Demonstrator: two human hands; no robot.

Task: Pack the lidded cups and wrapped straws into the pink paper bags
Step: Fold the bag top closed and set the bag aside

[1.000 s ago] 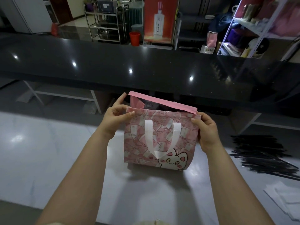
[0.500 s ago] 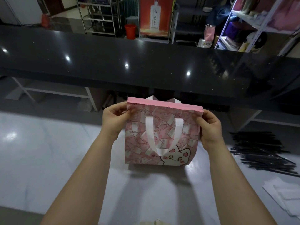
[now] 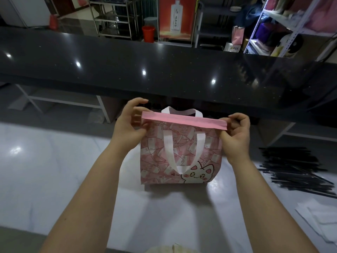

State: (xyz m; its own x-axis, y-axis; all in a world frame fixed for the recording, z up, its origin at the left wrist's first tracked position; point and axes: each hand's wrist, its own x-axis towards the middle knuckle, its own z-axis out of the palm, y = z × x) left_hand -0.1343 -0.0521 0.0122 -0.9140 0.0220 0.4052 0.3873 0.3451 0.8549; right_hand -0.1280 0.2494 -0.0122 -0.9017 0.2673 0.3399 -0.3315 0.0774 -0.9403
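Note:
A pink paper bag (image 3: 184, 148) with a banknote print, a cartoon cat and white handles stands upright on the white table (image 3: 54, 170) in front of me. Its top is pressed flat under a plain pink strip. My left hand (image 3: 128, 127) pinches the strip's left end between thumb and fingers. At the strip's right end, my right hand (image 3: 236, 135) pinches the corner. What is inside the bag is hidden. A pile of black wrapped straws (image 3: 295, 168) lies on the table to the right.
A long black counter (image 3: 164, 66) runs across behind the table. White paper sheets (image 3: 321, 218) lie at the table's right front. Shelving (image 3: 284, 24), a metal rack (image 3: 114, 17) and a red bucket (image 3: 148, 33) stand beyond the counter.
The bag's mouth was open a second ago with the back flap raised; now the top is closed flat. Both hands have shifted up to the strip's two ends.

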